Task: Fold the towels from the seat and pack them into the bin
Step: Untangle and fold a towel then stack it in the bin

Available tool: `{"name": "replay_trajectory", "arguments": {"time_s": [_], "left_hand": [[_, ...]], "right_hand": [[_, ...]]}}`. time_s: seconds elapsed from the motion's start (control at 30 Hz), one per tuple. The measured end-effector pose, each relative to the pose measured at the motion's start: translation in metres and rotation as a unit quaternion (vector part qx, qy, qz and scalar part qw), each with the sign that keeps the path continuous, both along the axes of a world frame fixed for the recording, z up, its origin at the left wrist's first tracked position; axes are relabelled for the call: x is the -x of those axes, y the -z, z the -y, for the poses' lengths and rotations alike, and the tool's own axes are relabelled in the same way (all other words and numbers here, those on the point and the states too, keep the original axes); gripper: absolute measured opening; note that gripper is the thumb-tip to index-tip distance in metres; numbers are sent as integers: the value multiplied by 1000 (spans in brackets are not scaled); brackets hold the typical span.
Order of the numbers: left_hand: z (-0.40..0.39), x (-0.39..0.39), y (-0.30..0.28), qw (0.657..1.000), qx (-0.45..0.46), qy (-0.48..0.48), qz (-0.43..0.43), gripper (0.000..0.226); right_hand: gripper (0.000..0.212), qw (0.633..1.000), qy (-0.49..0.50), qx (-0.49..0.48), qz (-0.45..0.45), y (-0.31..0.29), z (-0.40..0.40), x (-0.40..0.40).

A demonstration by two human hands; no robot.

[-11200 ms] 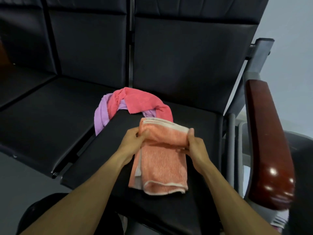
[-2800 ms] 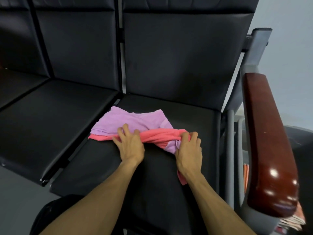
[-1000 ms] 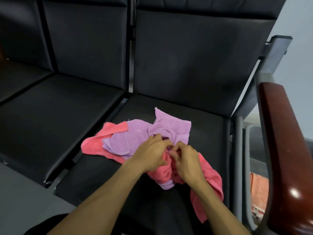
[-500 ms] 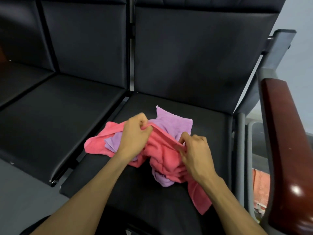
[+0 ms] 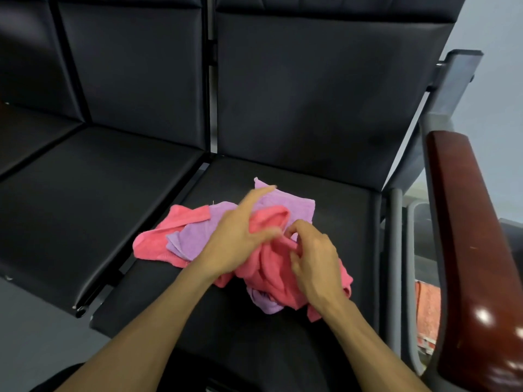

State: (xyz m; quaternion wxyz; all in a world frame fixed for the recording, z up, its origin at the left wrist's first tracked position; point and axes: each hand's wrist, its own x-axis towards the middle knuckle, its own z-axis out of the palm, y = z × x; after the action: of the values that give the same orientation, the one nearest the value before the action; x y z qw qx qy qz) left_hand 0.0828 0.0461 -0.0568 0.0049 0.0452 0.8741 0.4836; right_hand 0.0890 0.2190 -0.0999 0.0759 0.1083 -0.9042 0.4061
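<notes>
From the camera on my head, looking down: I have a pink towel [image 5: 271, 267] and a purple towel [image 5: 198, 230] tangled together on the black seat [image 5: 334, 199] in front of me. The pink one runs from a flat corner at the left, where it overhangs the gap towards the neighbouring seat [image 5: 85, 188], to a crumpled heap under my hands and down towards the seat's front right. The purple one lies partly on top of it at the left, shows a squarer flap at the back, and pokes out again in a small bunch below the pink heap.

My left hand [image 5: 237, 239] lies over the middle of the tangle with its fingers stretched out and spread, reaching across the pink fold towards the purple flap; it is blurred, so I cannot be sure whether the fingertips press the cloth or hover just over it. My right hand [image 5: 314, 256] has its fingers curled down into the pink towel and seems to pinch a ridge of it, right beside the left hand's fingers.

To the right stands a glossy reddish-brown armrest [image 5: 464, 222]. Between it and the seat frame, lower down, a patch of orange towel [image 5: 427, 304] shows inside the bin [image 5: 418, 210], only a sliver of which is in view.
</notes>
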Motion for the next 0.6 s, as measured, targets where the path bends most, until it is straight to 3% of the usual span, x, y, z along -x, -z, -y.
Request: {"name": "replay_trajectory", "arguments": {"time_s": [0.03,0.1,0.2,0.27,0.33,0.43,0.47,0.53,0.6], "left_hand": [[-2,-1,3,996,57,69,22,43],[-3,0,8,987,146,64,-25,9],[6,8,3,976,83,-159,-122,19],[15,11,-2,959,51,-240,-141,12],[18,8,-5,975,62,-187,-103,15],[7,0,2,996,90,10,10,56],[2,-1,5,992,105,60,34,49],[-3,-1,10,989,106,84,53,7],[1,2,15,991,130,32,29,20]], "right_hand": [[34,999,-8,36,4,-1,1,-1],[33,998,3,60,5,-1,2,0],[32,999,40,16,11,1,2,4],[32,999,53,-2,3,0,0,6],[29,999,49,1,-20,0,0,6],[32,997,38,-26,-55,0,3,5],[33,997,31,-36,-65,1,3,6],[29,996,11,-40,-73,4,2,7],[21,999,-33,-21,-33,8,0,8]]}}
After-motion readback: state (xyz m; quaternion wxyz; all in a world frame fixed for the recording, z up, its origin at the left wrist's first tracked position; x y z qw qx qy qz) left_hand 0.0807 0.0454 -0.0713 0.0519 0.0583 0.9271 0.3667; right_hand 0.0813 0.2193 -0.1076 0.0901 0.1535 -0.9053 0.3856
